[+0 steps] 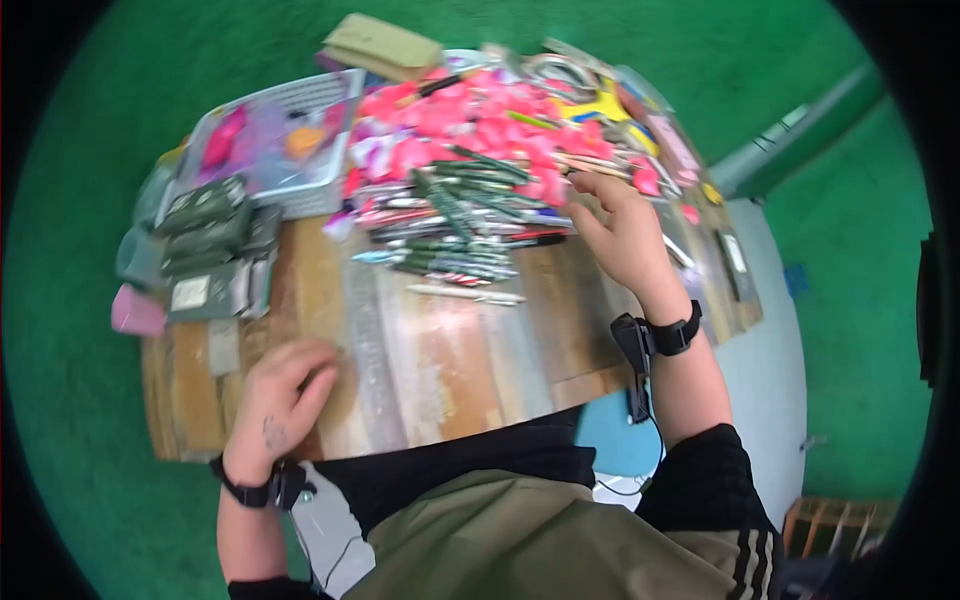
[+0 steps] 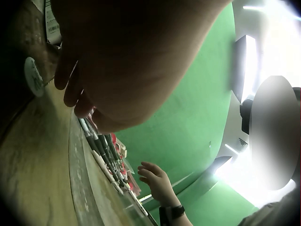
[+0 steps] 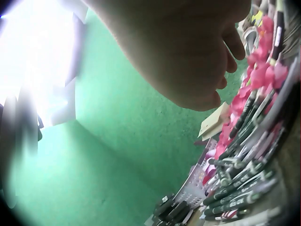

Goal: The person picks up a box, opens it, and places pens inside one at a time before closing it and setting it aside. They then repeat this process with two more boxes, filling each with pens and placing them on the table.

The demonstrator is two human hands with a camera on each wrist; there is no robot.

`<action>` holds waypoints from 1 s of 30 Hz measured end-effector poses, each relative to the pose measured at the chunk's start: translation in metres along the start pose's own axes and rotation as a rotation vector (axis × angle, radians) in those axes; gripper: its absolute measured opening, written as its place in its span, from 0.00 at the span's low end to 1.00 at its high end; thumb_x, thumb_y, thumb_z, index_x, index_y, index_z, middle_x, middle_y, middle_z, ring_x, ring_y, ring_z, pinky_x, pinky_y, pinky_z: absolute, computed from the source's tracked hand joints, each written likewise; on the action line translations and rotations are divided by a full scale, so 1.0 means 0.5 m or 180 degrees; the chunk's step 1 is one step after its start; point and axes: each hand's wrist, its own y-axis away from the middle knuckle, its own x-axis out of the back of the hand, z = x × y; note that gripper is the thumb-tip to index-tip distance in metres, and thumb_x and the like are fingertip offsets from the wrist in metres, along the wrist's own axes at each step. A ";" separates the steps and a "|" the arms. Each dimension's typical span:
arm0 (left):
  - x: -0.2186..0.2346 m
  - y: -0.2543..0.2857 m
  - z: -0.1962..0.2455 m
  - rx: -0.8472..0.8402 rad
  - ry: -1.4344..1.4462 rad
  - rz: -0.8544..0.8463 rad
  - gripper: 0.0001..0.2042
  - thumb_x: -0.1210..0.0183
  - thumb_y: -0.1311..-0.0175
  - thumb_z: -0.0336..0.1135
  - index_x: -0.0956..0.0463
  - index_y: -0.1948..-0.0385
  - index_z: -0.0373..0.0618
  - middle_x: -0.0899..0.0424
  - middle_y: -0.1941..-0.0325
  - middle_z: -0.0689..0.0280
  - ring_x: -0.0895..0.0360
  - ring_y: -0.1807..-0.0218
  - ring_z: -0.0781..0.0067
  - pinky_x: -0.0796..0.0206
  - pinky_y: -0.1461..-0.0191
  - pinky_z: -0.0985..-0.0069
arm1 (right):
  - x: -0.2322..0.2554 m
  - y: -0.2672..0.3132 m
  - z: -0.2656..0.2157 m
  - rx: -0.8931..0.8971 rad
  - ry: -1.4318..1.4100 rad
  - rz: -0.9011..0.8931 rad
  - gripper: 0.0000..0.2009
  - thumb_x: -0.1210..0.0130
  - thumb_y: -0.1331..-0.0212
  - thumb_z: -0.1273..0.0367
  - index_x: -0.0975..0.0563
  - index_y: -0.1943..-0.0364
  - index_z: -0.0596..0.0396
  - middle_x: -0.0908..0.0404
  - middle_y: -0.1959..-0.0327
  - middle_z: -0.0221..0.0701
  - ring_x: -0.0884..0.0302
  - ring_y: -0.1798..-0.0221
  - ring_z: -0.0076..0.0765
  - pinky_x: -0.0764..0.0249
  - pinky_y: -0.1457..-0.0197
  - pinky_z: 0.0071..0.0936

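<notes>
In the head view my right hand [image 1: 628,240] hovers at the right end of a pile of pens [image 1: 465,205], fingers loosely bent and nothing seen in them. Most of the pens have dark green barrels; a white pen [image 1: 466,294] lies along the near side. Pink petals [image 1: 450,120] spread behind and among them. At the table's near left my left hand [image 1: 285,395] hangs loosely curled close over the wood, holding nothing. The left wrist view shows its fingers [image 2: 84,101] bent down near the tabletop.
On the back left stands a light plastic basket [image 1: 340,120] with colourful items. Dark green packs [image 1: 210,235] and a pink cup [image 1: 138,311] sit in front of it. A beige box [image 1: 382,45], a tape roll [image 1: 560,75] and a yellow tool [image 1: 603,105] line the far edge.
</notes>
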 end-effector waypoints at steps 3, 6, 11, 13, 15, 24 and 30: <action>-0.009 0.014 -0.014 -0.0047 -0.0133 -0.0507 0.16 0.32 0.37 0.33 0.17 0.48 0.38 0.20 0.33 0.46 0.26 0.29 0.38 0.34 0.26 0.53 | 0.080 0.049 0.168 -0.0663 0.0625 0.0294 0.21 0.36 0.36 0.63 0.17 0.43 0.58 0.13 0.44 0.46 0.16 0.39 0.54 0.22 0.34 0.44; -0.006 0.009 -0.010 0.0094 -0.0385 -0.0866 0.24 0.30 0.41 0.34 0.19 0.41 0.39 0.32 0.22 0.42 0.37 0.21 0.34 0.43 0.19 0.51 | 0.201 0.108 0.369 -0.1147 0.1414 0.0688 0.27 0.34 0.37 0.57 0.19 0.38 0.58 0.15 0.41 0.50 0.18 0.37 0.57 0.23 0.32 0.45; -0.002 -0.035 0.014 -0.0078 -0.0550 -0.1121 0.24 0.30 0.41 0.36 0.19 0.41 0.40 0.32 0.22 0.42 0.38 0.21 0.34 0.42 0.20 0.51 | 0.300 0.241 0.514 -0.2061 0.2008 0.0358 0.41 0.30 0.43 0.50 0.27 0.30 0.61 0.18 0.38 0.56 0.20 0.34 0.58 0.25 0.30 0.44; -0.002 -0.059 0.018 -0.0098 -0.0521 -0.1192 0.24 0.30 0.40 0.36 0.19 0.41 0.40 0.33 0.22 0.42 0.38 0.21 0.34 0.42 0.20 0.51 | 0.310 0.271 0.516 -0.2149 0.1514 -0.0029 0.44 0.29 0.45 0.49 0.28 0.28 0.63 0.18 0.38 0.57 0.19 0.34 0.57 0.25 0.30 0.44; -0.009 -0.077 0.023 -0.0072 -0.0485 -0.1252 0.24 0.30 0.40 0.37 0.19 0.41 0.40 0.33 0.22 0.42 0.39 0.21 0.34 0.42 0.20 0.51 | 0.315 0.278 0.500 -0.2328 0.1322 0.0000 0.43 0.29 0.45 0.50 0.28 0.29 0.61 0.18 0.37 0.56 0.19 0.34 0.58 0.24 0.31 0.44; -0.022 -0.099 0.079 0.0172 0.0703 -0.1139 0.16 0.33 0.32 0.36 0.16 0.47 0.39 0.11 0.48 0.52 0.12 0.47 0.56 0.22 0.43 0.64 | 0.309 0.162 0.273 -0.2470 -0.1755 0.0496 0.28 0.33 0.38 0.58 0.23 0.34 0.51 0.18 0.48 0.26 0.21 0.50 0.25 0.22 0.48 0.30; -0.074 -0.213 0.075 0.1035 0.4268 -0.0468 0.25 0.46 0.18 0.49 0.31 0.30 0.42 0.12 0.46 0.56 0.10 0.51 0.64 0.17 0.50 0.70 | 0.132 0.029 -0.062 0.0620 -0.0504 -0.0430 0.34 0.27 0.50 0.69 0.23 0.34 0.55 0.19 0.39 0.37 0.21 0.36 0.43 0.25 0.32 0.39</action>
